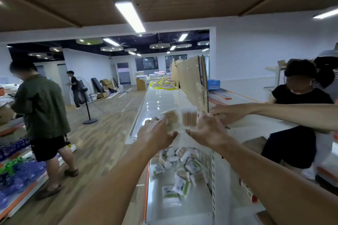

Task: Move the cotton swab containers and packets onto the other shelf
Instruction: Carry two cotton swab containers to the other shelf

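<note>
hands (180, 131) gripping containers (180, 118) near shelf edge (135, 124)

You can read no text anywhere in this view. The cotton swab packets (181, 186) on the lower shelf (182, 210) carry green-and-white labels with dark code-like squares, but the print is too blurred and small for you to make out a word or number. The blue box (213, 84) beyond the cardboard sheets (192, 80) shows pale marks that you cannot decipher. The blue packs (16, 173) at your far left bear lettering that stays illegible.
</note>
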`<state>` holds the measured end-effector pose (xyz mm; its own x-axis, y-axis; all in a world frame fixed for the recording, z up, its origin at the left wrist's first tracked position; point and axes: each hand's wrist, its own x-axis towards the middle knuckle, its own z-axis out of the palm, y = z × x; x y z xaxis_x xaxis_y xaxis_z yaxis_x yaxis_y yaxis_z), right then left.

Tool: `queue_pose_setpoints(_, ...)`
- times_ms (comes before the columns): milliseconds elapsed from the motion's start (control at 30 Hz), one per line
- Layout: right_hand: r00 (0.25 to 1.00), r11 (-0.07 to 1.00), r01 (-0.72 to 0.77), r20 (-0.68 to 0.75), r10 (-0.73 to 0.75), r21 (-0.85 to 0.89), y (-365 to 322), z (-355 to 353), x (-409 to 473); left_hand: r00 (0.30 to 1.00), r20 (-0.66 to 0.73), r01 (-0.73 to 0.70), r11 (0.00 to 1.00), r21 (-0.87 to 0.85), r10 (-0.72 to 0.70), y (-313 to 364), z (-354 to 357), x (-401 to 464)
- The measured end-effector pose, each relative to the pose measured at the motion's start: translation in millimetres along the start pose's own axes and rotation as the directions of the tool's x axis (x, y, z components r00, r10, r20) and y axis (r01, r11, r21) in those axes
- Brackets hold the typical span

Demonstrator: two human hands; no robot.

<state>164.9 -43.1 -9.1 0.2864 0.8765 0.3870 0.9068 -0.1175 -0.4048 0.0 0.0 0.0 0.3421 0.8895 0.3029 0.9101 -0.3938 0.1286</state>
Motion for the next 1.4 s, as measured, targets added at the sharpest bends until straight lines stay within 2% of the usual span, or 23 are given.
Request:
queue_pose_setpoints(100,0.997,0.995,-0.039,-0.057,0.044,0.092,2.9,6.8,16.3,1.000,-0.024,0.010,1.000,-0.011,-0.010,-3.3,7.9,19.5)
queue_pose_setpoints(433,0.992,0.967,-0.099,-0.050,0.114,0.234,4.2,33.8,53.1,0.993,-0.109,0.017,0.987,-0.158,-0.034,-10.9,33.9,76.8)
queue_pose_setpoints(700,0.992,0.961,-0.086,-0.071,0.108,0.262,11.7,47.1,65.8,0.996,-0.019,0.084,0.984,-0.156,-0.088,-11.0,54.2,109.3)
queue_pose_setpoints(867,0.989,0.957,-0.087,-0.088,0.116,0.275,12.4,49.7,64.4,0.991,-0.069,0.102,0.979,-0.176,-0.116,-11.4,58.8,109.4)
queue_pose_setpoints(1200,0.994,0.965,-0.100,-0.020,0.109,0.243,13.8,40.8,56.2,0.981,-0.136,0.119,0.984,-0.129,-0.136,-20.2,51.7,86.6)
queue_pose_setpoints(1400,0.997,0.945,-0.078,0.008,0.079,0.319,14.6,39.2,51.9,0.974,-0.167,0.127,0.979,-0.159,-0.153,-23.9,39.0,72.8)
